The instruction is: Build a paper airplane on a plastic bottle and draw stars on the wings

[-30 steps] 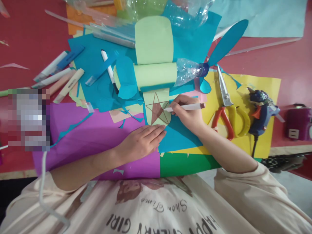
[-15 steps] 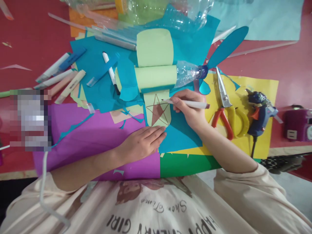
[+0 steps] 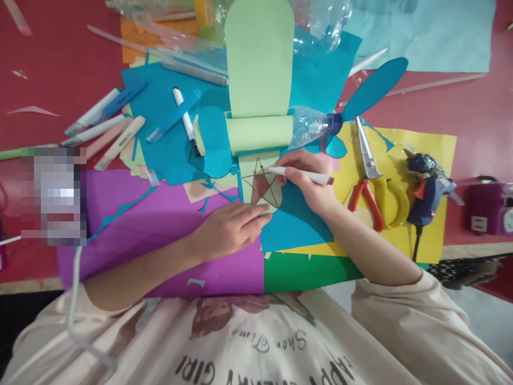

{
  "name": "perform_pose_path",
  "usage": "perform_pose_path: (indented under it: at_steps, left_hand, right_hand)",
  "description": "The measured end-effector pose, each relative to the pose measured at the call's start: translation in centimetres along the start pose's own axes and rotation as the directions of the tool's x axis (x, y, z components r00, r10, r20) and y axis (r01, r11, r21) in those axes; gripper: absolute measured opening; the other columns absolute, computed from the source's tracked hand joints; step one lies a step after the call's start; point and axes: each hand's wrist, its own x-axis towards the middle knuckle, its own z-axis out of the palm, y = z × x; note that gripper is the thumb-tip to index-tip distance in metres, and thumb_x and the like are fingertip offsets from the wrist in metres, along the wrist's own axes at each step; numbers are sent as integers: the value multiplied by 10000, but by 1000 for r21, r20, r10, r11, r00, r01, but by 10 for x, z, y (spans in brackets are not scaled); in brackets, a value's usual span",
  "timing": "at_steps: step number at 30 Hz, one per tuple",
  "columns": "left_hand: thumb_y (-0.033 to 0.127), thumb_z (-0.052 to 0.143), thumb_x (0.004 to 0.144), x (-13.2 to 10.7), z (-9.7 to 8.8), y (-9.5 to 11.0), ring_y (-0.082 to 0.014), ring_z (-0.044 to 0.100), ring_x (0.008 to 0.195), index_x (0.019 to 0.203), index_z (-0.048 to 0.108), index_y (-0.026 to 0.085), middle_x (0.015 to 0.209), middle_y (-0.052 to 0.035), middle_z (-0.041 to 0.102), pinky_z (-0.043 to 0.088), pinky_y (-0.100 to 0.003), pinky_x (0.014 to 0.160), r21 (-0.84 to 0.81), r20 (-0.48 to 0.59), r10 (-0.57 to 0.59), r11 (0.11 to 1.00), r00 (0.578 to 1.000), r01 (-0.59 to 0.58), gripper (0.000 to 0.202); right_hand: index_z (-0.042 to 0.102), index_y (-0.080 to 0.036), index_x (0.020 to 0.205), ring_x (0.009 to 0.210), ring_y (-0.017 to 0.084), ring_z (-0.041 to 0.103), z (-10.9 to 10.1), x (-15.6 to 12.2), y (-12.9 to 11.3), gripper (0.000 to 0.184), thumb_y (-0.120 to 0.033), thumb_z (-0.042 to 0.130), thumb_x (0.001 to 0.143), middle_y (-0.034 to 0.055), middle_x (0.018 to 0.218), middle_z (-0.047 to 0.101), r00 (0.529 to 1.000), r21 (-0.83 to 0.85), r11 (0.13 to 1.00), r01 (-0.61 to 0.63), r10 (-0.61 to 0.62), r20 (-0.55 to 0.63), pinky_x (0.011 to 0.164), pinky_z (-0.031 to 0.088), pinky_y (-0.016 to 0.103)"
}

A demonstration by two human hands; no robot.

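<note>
Right hand (image 3: 308,182) pinches a marker (image 3: 316,177) — left hand (image 3: 224,231) outstretched, empty; beyond, a clear bottle (image 3: 308,127) wears green paper (image 3: 260,133).

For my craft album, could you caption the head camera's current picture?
The right hand's fingers hold a marker at a partly coloured star on pale green paper.

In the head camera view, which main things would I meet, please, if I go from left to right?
Cream marker, left hand, right hand holding a white marker, scissors, glue gun, purple box-like object.
</note>
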Motion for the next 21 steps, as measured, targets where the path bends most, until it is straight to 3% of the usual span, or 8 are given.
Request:
perform_pose_path:
  at_steps: [4,8,14,21]
  left_hand:
    - [163,405,982,0,-5,-22,-237,625,1088,1200,570,116,1200,-133,647,524,-373,901,102,-47,-160,981,986,164,278]
    - [293,417,994,-2,-3,-34,-289,523,1251,1328,485,134,1362,-162,538,469,-423,997,148,11,-292,946,956,287,376]
    - [369,396,989,-3,2,-36,-306,428,1330,1438,357,162,1461,-162,430,388,-464,1059,57,77,-385,923,920,381,495]
    - [371,412,980,-1,1,-38,-322,430,1315,1424,382,174,1479,-151,408,386,-456,1012,44,129,-432,902,893,430,487]
  right_hand:
    - [605,-201,818,555,118,561,0,0,0,273,-474,600,836,-19,625,597,1000,-14,1000,-12,12,21,516,424,269]
    - [594,-206,834,547,111,546,0,0,1,318,-523,609,814,-17,652,607,1000,-48,999,-12,12,11,503,416,262]
    - [583,-220,850,564,108,543,1,1,1,329,-545,609,805,-5,721,636,999,-142,989,36,-38,-12,506,417,260]
    - [573,-226,873,561,114,529,0,0,4,315,-536,590,823,-5,723,623,999,-184,983,26,-29,-13,517,397,274]
